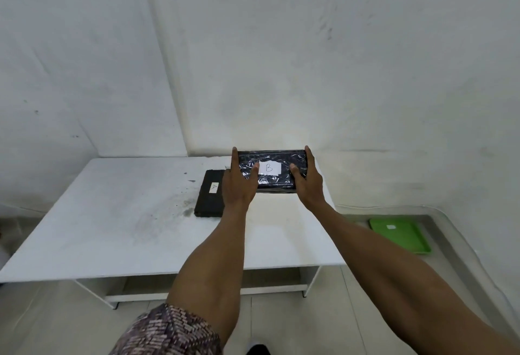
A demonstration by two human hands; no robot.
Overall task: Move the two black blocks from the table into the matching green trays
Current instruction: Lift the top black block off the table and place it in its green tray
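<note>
Both bare forearms reach up the frame, my left hand (239,183) and right hand (306,183) in a grip clamping the ends of the plastic-wrapped black block labelled B (270,170) at centre. Neither block is delivered, I judge: the flat black block labelled A (209,197) lies on the white surface (112,228) just left, and one green plastic tray (399,237) waits empty on the floor at lower right.

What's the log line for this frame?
phase: lifting block B | left hand: on its left end | right hand: on its right end | block A: on table | tray: on floor, right, empty

1. Glossy plastic-wrapped black rectangular block labelled "B" (271,170): gripped at both ends, tilted up off the table.
2. Matte black rectangular block labelled "A" (209,197): flat on the table, just left.
3. Green plastic tray (399,235): on the floor, right.
</note>
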